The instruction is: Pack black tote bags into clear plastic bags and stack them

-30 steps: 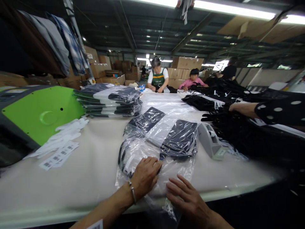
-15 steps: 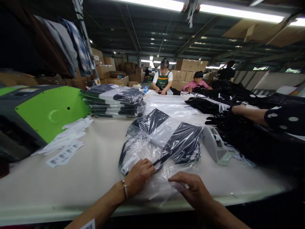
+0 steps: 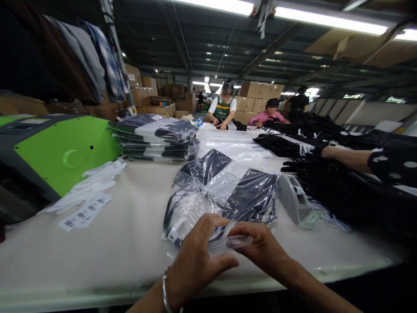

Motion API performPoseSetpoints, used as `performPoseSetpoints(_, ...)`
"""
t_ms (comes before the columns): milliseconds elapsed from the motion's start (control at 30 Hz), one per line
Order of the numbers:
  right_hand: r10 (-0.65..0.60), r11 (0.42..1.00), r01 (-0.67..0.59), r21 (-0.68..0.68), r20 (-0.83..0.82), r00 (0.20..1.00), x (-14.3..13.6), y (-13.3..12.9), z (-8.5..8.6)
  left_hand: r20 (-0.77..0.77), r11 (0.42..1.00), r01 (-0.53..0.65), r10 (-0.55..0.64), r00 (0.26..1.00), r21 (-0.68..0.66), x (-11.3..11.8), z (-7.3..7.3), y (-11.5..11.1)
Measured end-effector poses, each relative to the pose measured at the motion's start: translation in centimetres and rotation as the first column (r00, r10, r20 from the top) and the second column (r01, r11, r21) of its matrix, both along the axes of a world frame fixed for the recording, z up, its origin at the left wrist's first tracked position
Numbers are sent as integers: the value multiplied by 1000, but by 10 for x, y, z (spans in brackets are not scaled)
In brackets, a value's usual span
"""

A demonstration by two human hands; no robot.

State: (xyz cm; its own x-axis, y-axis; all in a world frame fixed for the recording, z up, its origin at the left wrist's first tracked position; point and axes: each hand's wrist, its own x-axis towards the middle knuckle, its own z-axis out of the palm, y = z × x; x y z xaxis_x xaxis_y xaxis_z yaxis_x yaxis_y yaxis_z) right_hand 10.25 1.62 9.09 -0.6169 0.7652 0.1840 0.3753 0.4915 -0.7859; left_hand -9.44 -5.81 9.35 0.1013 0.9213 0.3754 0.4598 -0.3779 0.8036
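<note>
A clear plastic bag point(image 3: 208, 191) lies on the table in front of me, with a folded dark garment point(image 3: 252, 191) and a white band point(image 3: 222, 179) showing through it. At its near end my right hand point(image 3: 257, 243) is closed, pinching the gathered plastic between thumb and fingers. My left hand point(image 3: 202, 256), wearing a bracelet, is just to the left with its thumb spread from its fingers. Its fingertips reach the bag's near edge beside my right hand; whether they touch the plastic I cannot tell.
A tape dispenser point(image 3: 298, 202) stands right of the bag. Bagged garments point(image 3: 156, 137) are stacked behind it. At left are a green machine point(image 3: 68, 152), white gloves point(image 3: 87, 184) and barcode labels point(image 3: 86, 213). A co-worker's arm point(image 3: 347, 157) reaches over black garments point(image 3: 352, 191). Two people work opposite.
My left hand has lifted off the bag and moved right and nearer me, its thumb now spread. My right hand has moved slightly up and left, drawing the bag's near end together.
</note>
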Motion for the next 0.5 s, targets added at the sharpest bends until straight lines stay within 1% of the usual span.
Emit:
performPoseSetpoints(67,49,996,-49,79,-5,999,8,-7,5,19,998,14,-15,1000,55,9,-1,-2)
performPoseSetpoints(133,107,984,-104,142,-9,994,19,-12,10,32,996,35,-38,999,85,12,-1,-5)
performPoseSetpoints(233,149,976,-141,167,-37,988,35,-17,17,12,988,65,-67,998,138,15,1,-12)
performPoseSetpoints(333,146,974,-128,186,-91,985,41,-22,22,-46,968,107,-99,994,229,18,4,-19)
performPoseSetpoints(400,145,963,-116,244,-105,984,39,-25,24,-95,949,130,-107,990,286,21,5,-23)
performPoseSetpoints(433,142,952,-105,288,-112,984,37,-27,25,-122,944,129,-96,988,303,21,5,-24)
performPoseSetpoints(500,110,926,-49,375,-143,983,34,-29,24,-193,946,89,-29,981,313,20,1,-26)
